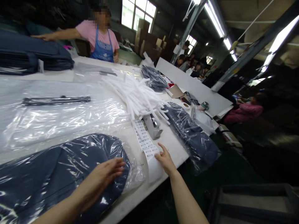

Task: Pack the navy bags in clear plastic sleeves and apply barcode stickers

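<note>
A dark blue garment sealed in a clear plastic bag (58, 174) lies on the white table (173, 146) in front of me. My left hand (106, 174) rests flat on the bag's right end, fingers spread. To its right, my right hand (164, 158) touches the lower end of a strip of white barcode labels (144, 140) that runs along the table toward a grey tape dispenser (153, 124). Neither hand grips anything that I can see.
Empty clear bags (63, 118) with a dark strip (56, 100) cover the left table. A heap of white tubes (135, 93) lies mid-table. Another bagged garment (193, 133) hangs over the right edge. Folded dark garments (30, 53) are stacked far left. A person in a blue apron (100, 37) stands opposite.
</note>
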Tool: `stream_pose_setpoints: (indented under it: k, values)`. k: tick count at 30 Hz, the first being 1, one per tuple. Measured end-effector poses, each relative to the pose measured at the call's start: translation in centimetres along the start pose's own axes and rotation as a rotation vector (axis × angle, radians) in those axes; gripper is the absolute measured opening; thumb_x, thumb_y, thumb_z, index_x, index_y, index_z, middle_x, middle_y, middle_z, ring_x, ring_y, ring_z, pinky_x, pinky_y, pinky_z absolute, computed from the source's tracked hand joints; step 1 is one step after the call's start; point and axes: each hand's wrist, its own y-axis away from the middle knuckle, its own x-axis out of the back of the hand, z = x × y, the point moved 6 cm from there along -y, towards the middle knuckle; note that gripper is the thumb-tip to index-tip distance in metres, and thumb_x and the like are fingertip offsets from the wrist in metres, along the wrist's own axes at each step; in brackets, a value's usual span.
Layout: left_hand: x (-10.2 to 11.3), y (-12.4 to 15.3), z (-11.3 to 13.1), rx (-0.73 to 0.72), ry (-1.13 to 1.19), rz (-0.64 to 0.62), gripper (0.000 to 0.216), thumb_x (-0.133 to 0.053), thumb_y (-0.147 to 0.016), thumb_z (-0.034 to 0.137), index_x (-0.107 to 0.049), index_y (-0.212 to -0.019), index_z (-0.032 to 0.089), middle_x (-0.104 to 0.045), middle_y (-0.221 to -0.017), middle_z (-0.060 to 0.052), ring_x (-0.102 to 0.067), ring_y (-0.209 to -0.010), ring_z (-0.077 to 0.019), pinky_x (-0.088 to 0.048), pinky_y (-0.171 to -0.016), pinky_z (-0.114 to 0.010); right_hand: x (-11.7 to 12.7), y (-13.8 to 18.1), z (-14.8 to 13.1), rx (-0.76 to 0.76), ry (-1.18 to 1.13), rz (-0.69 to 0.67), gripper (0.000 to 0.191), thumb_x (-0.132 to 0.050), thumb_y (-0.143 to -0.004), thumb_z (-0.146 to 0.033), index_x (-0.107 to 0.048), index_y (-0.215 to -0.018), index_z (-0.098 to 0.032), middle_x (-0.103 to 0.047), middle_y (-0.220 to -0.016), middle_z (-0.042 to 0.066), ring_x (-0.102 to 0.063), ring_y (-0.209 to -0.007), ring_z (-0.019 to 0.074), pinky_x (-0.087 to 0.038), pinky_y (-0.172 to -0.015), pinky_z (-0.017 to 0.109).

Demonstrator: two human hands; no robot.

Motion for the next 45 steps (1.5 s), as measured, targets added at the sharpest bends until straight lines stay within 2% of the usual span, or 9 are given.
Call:
stream_pose_setpoints:
  k: [4, 7, 12, 18, 29, 32, 35, 41, 45]
  values:
    - [-11.3, -5.5, -3.7, 0.380, 0.322, -0.125, 0.036, -0.059, -0.088, 0.040, -0.062, -0.094, 0.004, -0.067, -0.088, -0.018, -0.067, -0.079, -0.0220, -0.054, -0.074, -0.029, -0.6, 0.5, -0.1, 0.002, -0.141, -0.019, 0.090, -0.077, -0.065, -0.042, -0.027, -0.137, -0.023, -0.068, -0.083, 0.001, -0.065, -0.071, 0.0206, -0.051, -0.070, 0.035]
    - [-14.4, -9.0, -5.3, 0.363, 0.303, -0.079, 0.028, -0.047, -0.095, 0.029, -0.059, -0.105, 0.005, -0.068, -0.085, -0.014, -0.065, -0.068, -0.0199, -0.052, -0.062, -0.029, -0.1, 0.7, 0.3, -0.009, -0.038, -0.056, 0.079, -0.076, -0.065, -0.043, -0.038, -0.131, -0.022, -0.067, -0.081, 0.002, -0.065, -0.070, 0.0220, -0.051, -0.068, 0.038]
    - [-13.0, -11.2, -7.1, 0.239, 0.243, 0.008, 0.021, -0.049, -0.092, 0.022, -0.062, -0.101, 0.008, -0.068, -0.080, -0.010, -0.062, -0.062, -0.0178, -0.047, -0.057, -0.026, 0.2, 1.9, -4.3, 0.437, 0.699, 0.172, 0.027, -0.068, -0.075, -0.028, -0.068, -0.101, -0.025, -0.061, -0.110, 0.009, -0.054, -0.107, 0.0267, -0.044, -0.093, 0.046]
    - [-11.9, -11.7, -7.6, 0.141, 0.194, 0.021, 0.024, -0.059, -0.082, 0.029, -0.066, -0.090, 0.007, -0.066, -0.074, -0.009, -0.057, -0.060, -0.0170, -0.042, -0.056, -0.025, -3.6, 1.8, -5.3, 0.651, 1.163, 0.010, 0.021, -0.078, -0.070, -0.019, -0.071, -0.089, -0.025, -0.068, -0.097, 0.003, -0.055, -0.098, 0.0216, -0.044, -0.088, 0.038]
    - [-11.7, -12.3, -6.8, 0.074, -0.028, -0.009, 0.039, -0.055, -0.076, 0.043, -0.064, -0.088, 0.007, -0.063, -0.071, -0.011, -0.055, -0.062, -0.0201, -0.038, -0.054, -0.027, -4.4, 5.2, -6.5, 1.086, 1.072, 0.106, 0.012, -0.059, -0.085, -0.017, -0.064, -0.076, -0.022, -0.069, -0.088, 0.002, -0.058, -0.094, 0.0213, -0.044, -0.086, 0.041]
    - [-11.8, -9.7, -4.8, -0.031, -0.102, -0.055, 0.042, -0.054, -0.078, 0.046, -0.066, -0.093, 0.008, -0.066, -0.083, -0.016, -0.061, -0.080, -0.0286, -0.046, -0.068, -0.036, -3.9, 6.6, -8.2, 0.933, 0.807, 0.172, 0.010, -0.063, -0.083, -0.026, -0.064, -0.073, -0.023, -0.068, -0.089, 0.005, -0.059, -0.096, 0.0242, -0.046, -0.087, 0.044]
    - [-10.5, -5.2, -3.2, -0.226, -0.191, -0.069, 0.048, -0.071, -0.066, 0.034, -0.065, -0.110, 0.016, -0.064, -0.112, -0.013, -0.055, -0.108, -0.0318, -0.041, -0.096, -0.040, -4.0, 5.3, -8.6, 0.542, 0.405, 0.145, 0.020, -0.067, -0.078, -0.040, -0.063, -0.073, -0.021, -0.067, -0.094, 0.008, -0.061, -0.094, 0.0258, -0.048, -0.085, 0.042]
    - [-5.8, 7.6, -3.5, -0.961, -1.035, -0.552, 0.009, -0.060, -0.083, 0.023, -0.066, -0.088, 0.018, -0.069, -0.099, -0.009, -0.063, -0.089, -0.0246, -0.049, -0.082, -0.034, -18.0, 2.5, -8.9, 0.123, 0.189, -0.320, 0.033, -0.070, -0.071, -0.049, -0.065, -0.080, -0.018, -0.062, -0.078, 0.003, -0.057, -0.075, 0.0169, -0.048, -0.071, 0.029]
    - [5.2, 13.4, -0.2, -0.948, -1.199, -0.069, 0.014, -0.052, -0.087, 0.018, -0.062, -0.096, 0.019, -0.066, -0.106, -0.007, -0.056, -0.101, -0.0225, -0.046, -0.089, -0.034, -31.3, 3.3, -8.0, -0.054, 0.293, -0.692, 0.028, -0.070, -0.067, -0.042, -0.059, -0.066, -0.017, -0.050, -0.064, -0.003, -0.046, -0.058, 0.0097, -0.043, -0.053, 0.022]
